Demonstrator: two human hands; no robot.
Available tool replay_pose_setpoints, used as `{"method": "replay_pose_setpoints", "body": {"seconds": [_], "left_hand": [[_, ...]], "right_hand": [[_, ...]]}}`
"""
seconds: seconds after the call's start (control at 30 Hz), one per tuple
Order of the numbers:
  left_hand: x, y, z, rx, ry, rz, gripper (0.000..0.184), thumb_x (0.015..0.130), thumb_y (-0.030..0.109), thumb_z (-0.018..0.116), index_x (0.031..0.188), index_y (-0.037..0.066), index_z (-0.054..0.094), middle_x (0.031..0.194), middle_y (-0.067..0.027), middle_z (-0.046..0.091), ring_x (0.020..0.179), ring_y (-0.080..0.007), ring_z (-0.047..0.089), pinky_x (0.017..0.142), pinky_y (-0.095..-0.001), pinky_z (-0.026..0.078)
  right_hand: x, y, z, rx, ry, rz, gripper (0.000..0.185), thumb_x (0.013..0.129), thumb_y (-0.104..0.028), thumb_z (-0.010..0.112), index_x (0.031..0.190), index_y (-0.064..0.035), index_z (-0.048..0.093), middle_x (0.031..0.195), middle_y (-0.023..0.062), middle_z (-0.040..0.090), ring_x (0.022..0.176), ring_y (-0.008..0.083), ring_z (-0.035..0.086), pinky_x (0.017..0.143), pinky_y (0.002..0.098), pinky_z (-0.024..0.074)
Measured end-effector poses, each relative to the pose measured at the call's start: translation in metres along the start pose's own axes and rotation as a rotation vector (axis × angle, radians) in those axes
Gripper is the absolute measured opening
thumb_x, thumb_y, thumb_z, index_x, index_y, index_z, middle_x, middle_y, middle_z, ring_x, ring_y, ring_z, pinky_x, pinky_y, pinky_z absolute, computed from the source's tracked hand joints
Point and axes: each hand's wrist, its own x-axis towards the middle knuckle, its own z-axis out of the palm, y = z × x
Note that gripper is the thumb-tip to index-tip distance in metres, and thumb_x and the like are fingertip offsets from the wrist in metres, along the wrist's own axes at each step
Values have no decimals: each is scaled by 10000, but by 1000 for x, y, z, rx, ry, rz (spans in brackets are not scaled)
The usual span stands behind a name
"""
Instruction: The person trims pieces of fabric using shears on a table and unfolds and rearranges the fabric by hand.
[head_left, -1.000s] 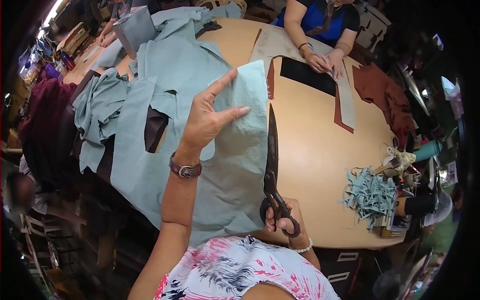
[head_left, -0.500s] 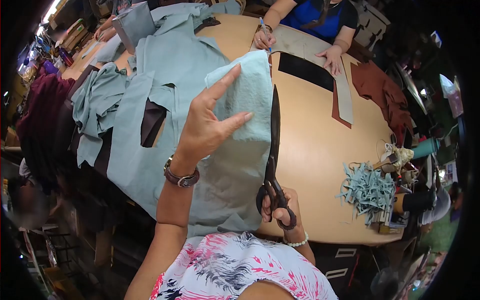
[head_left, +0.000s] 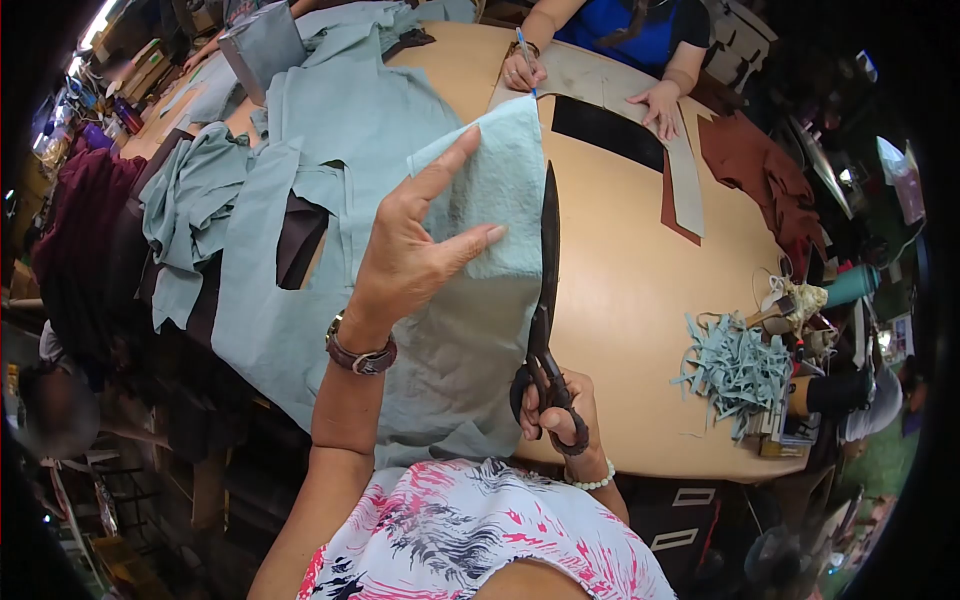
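My left hand holds up a pale blue-green piece of leather. Its thumb and index finger lie spread across the front, and the other fingers are hidden behind the piece. Gripped by the handles in my right hand is a large pair of dark scissors. The long blades point away from me and run along the piece's right edge. They look closed or nearly so. More leather of the same colour hangs below the held piece toward my lap.
Large blue-green hides cover the table's left side. A heap of cut strips lies at the right, near a teal bottle. Across the table, a person's hand holds a pen over a grey pattern piece. Rust-brown leather lies beyond.
The view has shifted slightly, so the table appears a little higher. Both hands keep their holds, and the scissors stay along the leather's right edge.
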Motion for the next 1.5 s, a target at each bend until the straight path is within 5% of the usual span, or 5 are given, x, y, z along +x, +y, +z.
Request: {"method": "replay_pose_setpoints", "body": {"seconds": [0.73,1.5], "left_hand": [[3,-8,3,-33,-32,-16,676,673,34,709,1272,-32,401,1265,-155,472,1179,-205,435,1001,-293,304],[-18,-6,6,-30,-66,24,739,642,-4,706,1295,-33,360,1333,-157,393,1245,-224,368,1031,-305,269]], "right_hand": [[-5,-11,9,-104,100,67,260,703,-170,736,685,-25,520,551,-12,495,452,49,463,412,176,315],[4,2,7,22,44,-56,364,618,-234,794,721,-7,529,606,7,504,482,67,494,437,184,390]]}}
